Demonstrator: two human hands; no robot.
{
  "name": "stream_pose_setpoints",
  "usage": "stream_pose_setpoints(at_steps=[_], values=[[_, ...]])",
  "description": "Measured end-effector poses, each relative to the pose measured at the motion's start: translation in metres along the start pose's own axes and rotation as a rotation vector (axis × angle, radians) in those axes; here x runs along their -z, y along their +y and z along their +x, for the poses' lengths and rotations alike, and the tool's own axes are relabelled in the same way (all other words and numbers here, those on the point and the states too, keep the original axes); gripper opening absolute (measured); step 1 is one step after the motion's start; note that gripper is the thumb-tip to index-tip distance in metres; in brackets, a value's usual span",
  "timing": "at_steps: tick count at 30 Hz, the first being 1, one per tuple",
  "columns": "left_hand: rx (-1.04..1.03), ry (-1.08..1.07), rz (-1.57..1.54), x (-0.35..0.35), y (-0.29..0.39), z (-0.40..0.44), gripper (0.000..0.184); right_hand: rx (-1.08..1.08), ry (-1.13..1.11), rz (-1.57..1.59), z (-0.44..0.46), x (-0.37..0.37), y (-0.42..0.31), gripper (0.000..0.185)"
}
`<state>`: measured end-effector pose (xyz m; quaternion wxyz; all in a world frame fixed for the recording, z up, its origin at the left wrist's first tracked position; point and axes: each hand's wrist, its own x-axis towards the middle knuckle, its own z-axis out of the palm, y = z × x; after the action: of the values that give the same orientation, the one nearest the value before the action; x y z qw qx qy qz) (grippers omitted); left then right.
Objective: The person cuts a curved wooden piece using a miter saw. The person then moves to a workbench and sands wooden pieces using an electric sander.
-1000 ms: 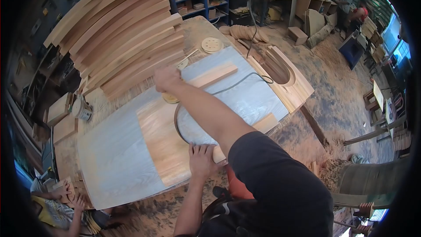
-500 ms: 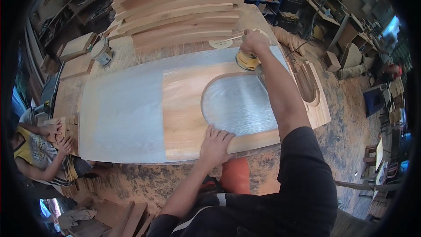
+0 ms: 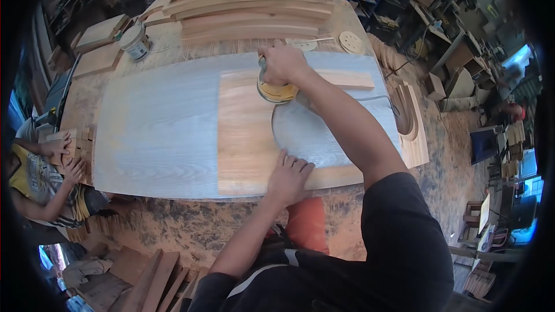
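Observation:
My right hand (image 3: pixel 284 62) is wrapped round the top of a yellow random orbital sander (image 3: pixel 277 93). The sander's pad rests on a light wood panel (image 3: pixel 241 138), beside the upper left of its rounded cutout. Along the panel's near edge my left hand (image 3: pixel 291 176) lies with fingers stretched out, pressing on the wood. Under the panel is a larger grey-blue board (image 3: pixel 156 121), which also shows through the cutout. A grey cord (image 3: pixel 373 99) runs to the right, partly hidden by my forearm.
Curved wooden pieces are stacked (image 3: pixel 254 6) at the back of the table. A white bucket (image 3: pixel 134 43) stands back left, a sanding disc (image 3: pixel 351 41) back right. Shaped wood with a U-shaped groove (image 3: pixel 413 127) lies right. Another person's hands (image 3: pixel 70 167) rest on blocks at left.
My right hand has moved the sander leftward along the panel, from right of the cutout's top to its upper left. My left hand stays on the near edge. The view has shifted slightly.

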<state>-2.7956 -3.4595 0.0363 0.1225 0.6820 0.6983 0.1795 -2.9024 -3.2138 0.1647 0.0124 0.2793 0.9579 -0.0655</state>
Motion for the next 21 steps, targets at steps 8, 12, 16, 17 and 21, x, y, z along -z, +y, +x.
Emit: stream_pose_setpoints(at_steps=[8,12,16,17,21], values=[[-0.004,-0.042,-0.007,0.004,0.000,-0.002,0.081,-0.046,-0.076,0.008,0.057,0.013,-0.005,0.068],[-0.007,-0.056,0.015,0.001,-0.002,-0.001,0.084,-0.016,-0.039,0.027,0.031,0.006,-0.016,0.064],[0.003,-0.073,0.010,0.005,0.000,-0.001,0.084,0.109,0.000,-0.014,-0.022,-0.001,-0.022,0.059],[0.003,-0.064,0.011,0.004,0.001,-0.002,0.084,0.110,-0.002,-0.022,-0.035,-0.003,-0.028,0.059],[-0.105,0.071,0.004,-0.014,-0.003,-0.009,0.080,0.088,0.010,0.008,-0.069,-0.005,-0.045,0.056]])
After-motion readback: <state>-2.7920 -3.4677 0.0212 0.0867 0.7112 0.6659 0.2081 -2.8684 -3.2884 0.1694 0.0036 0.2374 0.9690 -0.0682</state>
